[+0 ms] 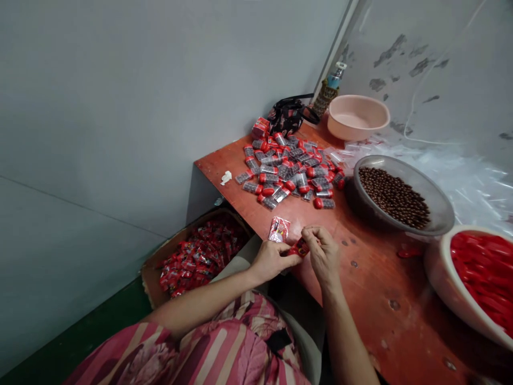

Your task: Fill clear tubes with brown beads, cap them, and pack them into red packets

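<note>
In the head view my left hand (276,260) grips a small red printed packet (298,247) between thumb and fingers, over the table's near edge. My right hand (323,254) is closed in a pinch at the packet's upper right end; its fingertips partly hide it. Just behind my left hand lies a flat red and white printed packet (279,229). Farther back spreads a pile of small clear tubes with red caps (288,166), filled with dark pieces.
A box of red packets (200,251) stands low at the left. On the red-brown table (372,299) are a bowl of brown balls (395,198), a white tub of red plastic pieces (436,267), clear plastic tubes (468,182), a pink basin (358,120), a dark bag (286,115) and a bottle (329,91).
</note>
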Demonstrator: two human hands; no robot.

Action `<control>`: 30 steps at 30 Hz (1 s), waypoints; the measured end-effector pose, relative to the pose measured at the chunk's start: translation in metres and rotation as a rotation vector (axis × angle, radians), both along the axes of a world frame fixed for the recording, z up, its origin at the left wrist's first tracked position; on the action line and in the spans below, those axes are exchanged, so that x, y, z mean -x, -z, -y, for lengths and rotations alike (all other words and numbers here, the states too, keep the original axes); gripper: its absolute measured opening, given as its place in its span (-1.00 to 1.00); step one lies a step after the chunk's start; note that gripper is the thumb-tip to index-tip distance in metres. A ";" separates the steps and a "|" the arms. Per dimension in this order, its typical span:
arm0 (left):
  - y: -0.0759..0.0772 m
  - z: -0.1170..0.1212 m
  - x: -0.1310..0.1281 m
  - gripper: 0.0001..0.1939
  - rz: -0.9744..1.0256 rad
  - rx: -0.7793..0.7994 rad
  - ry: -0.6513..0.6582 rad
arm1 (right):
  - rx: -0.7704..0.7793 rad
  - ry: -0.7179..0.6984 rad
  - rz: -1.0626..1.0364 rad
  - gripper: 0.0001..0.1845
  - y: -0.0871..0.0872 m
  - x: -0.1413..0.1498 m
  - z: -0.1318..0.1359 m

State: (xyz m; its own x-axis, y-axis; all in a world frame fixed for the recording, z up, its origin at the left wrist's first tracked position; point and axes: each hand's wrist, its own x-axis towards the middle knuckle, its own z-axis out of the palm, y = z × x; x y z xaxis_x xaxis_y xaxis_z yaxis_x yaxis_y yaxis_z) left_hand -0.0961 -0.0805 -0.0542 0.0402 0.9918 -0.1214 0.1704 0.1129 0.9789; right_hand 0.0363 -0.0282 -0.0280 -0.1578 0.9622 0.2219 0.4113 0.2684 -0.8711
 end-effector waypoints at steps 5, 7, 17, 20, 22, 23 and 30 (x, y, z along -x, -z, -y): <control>0.004 -0.011 0.007 -0.67 0.467 0.204 -0.157 | 0.030 0.257 -0.211 -0.66 0.021 0.002 0.025; 0.001 -0.016 0.006 -0.68 0.687 0.252 -0.220 | 0.144 0.222 -0.250 -0.63 0.029 0.002 0.040; -0.002 -0.023 -0.007 -0.69 0.916 0.305 -0.241 | 0.312 0.205 -0.387 -0.71 0.050 0.011 0.063; 0.000 -0.025 -0.006 -0.69 0.887 0.322 -0.228 | 0.289 0.238 -0.348 -0.71 0.050 0.009 0.065; 0.001 -0.026 -0.005 -0.68 0.880 0.339 -0.194 | 0.353 0.234 -0.425 -0.71 0.050 0.009 0.066; 0.001 -0.026 -0.005 -0.68 0.881 0.350 -0.164 | 0.399 0.217 -0.488 -0.72 0.050 0.010 0.066; -0.003 -0.027 -0.002 -0.68 0.748 0.341 -0.048 | 0.422 0.262 -0.575 -0.74 0.046 0.011 0.069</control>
State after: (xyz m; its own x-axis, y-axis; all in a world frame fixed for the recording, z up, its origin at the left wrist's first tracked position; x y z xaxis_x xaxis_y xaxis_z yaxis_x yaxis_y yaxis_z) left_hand -0.0937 -0.0538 -0.0517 0.1883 0.9080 -0.3742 -0.5259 0.4150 0.7424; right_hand 0.0251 -0.0976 -0.0739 0.1170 0.9739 -0.1947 -0.1343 -0.1787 -0.9747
